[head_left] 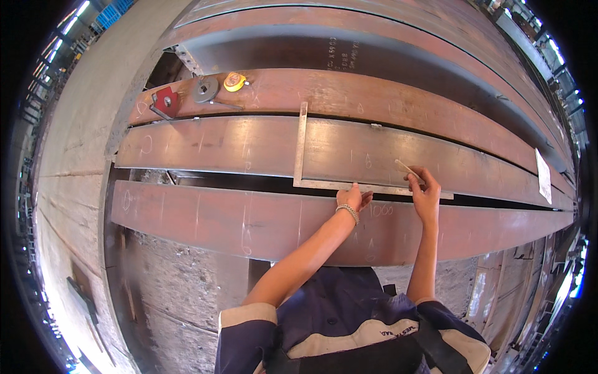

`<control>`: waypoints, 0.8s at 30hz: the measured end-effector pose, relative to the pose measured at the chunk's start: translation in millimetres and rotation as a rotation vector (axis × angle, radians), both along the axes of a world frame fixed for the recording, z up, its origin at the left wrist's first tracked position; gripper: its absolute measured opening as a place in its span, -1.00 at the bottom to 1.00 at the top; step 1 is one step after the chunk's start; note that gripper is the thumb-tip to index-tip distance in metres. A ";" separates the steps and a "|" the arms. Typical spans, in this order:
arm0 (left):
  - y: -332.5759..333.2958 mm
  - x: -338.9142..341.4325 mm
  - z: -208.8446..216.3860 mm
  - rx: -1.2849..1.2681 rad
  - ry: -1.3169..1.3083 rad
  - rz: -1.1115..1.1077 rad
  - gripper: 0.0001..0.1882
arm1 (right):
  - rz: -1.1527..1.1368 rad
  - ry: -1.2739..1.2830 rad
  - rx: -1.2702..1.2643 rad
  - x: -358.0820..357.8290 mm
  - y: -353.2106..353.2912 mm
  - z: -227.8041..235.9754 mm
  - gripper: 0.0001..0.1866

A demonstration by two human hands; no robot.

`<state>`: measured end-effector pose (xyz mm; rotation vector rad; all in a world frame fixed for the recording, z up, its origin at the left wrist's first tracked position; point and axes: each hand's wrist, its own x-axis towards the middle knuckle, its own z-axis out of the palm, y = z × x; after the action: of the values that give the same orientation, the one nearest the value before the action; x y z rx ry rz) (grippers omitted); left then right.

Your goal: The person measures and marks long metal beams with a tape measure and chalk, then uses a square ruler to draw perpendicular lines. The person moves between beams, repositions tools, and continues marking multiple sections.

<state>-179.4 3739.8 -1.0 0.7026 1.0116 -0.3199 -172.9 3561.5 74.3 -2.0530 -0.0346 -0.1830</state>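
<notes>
An L-shaped steel square (300, 144) lies across the middle steel beam (237, 143), one leg running away from me and the other along the beam's near edge. My left hand (352, 198) is closed on that near leg, thumb on top and fingers beneath. My right hand (425, 190), above the same leg farther right, pinches a thin pale marking stick (405, 166) like chalk or soapstone. Its tip points up-left over the beam's top face, and whether it touches the steel I cannot tell. Pale line marks cross the beam.
Parallel steel beams lie in front of me, with dark gaps between them. A yellow tape measure (234, 81), a grey round disc (205, 90) with a rod and a red angular tool (165, 103) rest on the farther beam (286, 90). White paper (544, 176) lies at the right.
</notes>
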 end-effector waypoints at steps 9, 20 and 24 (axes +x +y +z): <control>-4.1 4.3 -4.8 0.086 0.030 -0.084 -0.73 | -0.041 0.029 0.028 -0.5 -15.3 -15.2 -0.88; 3.6 -2.7 -8.6 0.109 -0.035 -0.133 -0.65 | -0.065 0.072 0.019 0.9 -15.9 -20.0 -0.87; 6.4 -7.8 -13.2 0.134 -0.088 -0.188 -0.57 | -0.088 0.072 -0.061 0.1 -22.5 -22.9 -0.84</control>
<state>-187.3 3746.2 -14.2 0.9287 0.8909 -0.3833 -172.8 3538.9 51.4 -2.1222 0.0960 -0.1637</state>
